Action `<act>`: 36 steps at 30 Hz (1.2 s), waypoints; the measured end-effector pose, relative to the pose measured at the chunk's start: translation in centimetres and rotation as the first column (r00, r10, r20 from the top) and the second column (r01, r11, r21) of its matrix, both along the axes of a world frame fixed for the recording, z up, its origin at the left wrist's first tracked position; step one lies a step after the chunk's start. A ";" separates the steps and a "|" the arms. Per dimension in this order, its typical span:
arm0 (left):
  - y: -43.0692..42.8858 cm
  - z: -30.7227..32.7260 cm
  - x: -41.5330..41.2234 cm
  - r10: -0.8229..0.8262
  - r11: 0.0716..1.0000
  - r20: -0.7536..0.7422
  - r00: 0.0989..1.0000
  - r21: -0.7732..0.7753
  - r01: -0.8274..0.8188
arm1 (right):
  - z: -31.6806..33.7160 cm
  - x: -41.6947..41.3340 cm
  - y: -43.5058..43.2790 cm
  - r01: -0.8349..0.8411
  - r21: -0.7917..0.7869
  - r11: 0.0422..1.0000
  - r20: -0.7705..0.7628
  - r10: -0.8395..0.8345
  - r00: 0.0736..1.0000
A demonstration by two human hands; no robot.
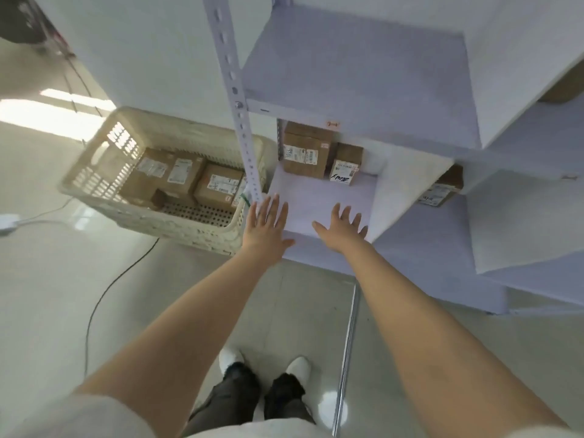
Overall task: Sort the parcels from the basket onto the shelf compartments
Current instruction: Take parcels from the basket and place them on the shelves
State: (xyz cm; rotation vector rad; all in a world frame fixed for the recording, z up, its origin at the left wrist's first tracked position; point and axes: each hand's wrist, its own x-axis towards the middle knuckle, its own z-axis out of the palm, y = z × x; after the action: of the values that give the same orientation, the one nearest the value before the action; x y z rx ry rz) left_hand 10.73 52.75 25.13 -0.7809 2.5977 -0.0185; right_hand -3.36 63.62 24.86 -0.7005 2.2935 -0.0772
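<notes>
**Progress:** Partly done, in my judgement. 2 parcels are standing at the back of the lower shelf compartment (319, 197): a larger box (305, 153) and, just beside it on the right, a smaller box (346, 164) bearing a handwritten mark. A 3rd parcel (441, 189) is showing in the neighbouring compartment to the right. The basket (94, 172) is sitting on the floor left of the shelf post (240, 121) and is holding at least 3 labelled parcels (218, 184), all waiting to be sorted.

**Hands:** The left hand (267, 226) and right hand (343, 229) are reaching over the front edge of that lower compartment, apart from each other, fingers spread, gripping nothing.

**Limits:** The post is covering the basket's right end, so the full count is not readable. A divider is hiding half of the 3rd parcel. The frame is cutting off a brown shape (565, 88) at the upper right, which is possibly a parcel. Label text is too blurred to read.
</notes>
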 end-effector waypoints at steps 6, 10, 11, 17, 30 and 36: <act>-6.5 -0.9 12.0 0.277 0.961 0.076 0.958 -0.009 -0.278 | -1.4 9.5 -8.1 -0.221 0.097 0.970 0.034 0.219 0.975; -12.5 -0.6 18.0 0.382 0.924 0.062 0.922 -0.020 -0.382 | -1.2 15.7 -14.8 -0.362 0.121 0.924 0.066 0.357 0.932; -14.1 -0.5 19.2 0.393 0.920 0.064 0.917 -0.019 -0.393 | -0.9 16.9 -16.7 -0.379 0.116 0.918 0.073 0.373 0.925; -25.2 0.4 26.0 0.381 0.919 -0.005 0.925 -0.109 -0.379 | 0.9 21.8 -28.3 -0.412 0.093 0.906 0.055 0.409 0.911; -42.8 -3.0 26.2 0.458 0.888 -0.011 0.889 0.056 -0.457 | -1.9 22.8 -45.6 -0.304 0.186 0.934 0.109 0.288 0.951; -51.6 -5.9 23.4 0.494 0.850 0.042 0.869 0.187 -0.492 | -5.3 20.0 -54.2 -0.187 0.197 0.962 0.247 0.135 0.959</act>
State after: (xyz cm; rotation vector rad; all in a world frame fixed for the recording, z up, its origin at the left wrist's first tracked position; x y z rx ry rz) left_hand 34.09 1.14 19.27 -1.3480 2.2817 0.3837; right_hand 16.61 9.47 19.54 -0.7210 1.9771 0.1608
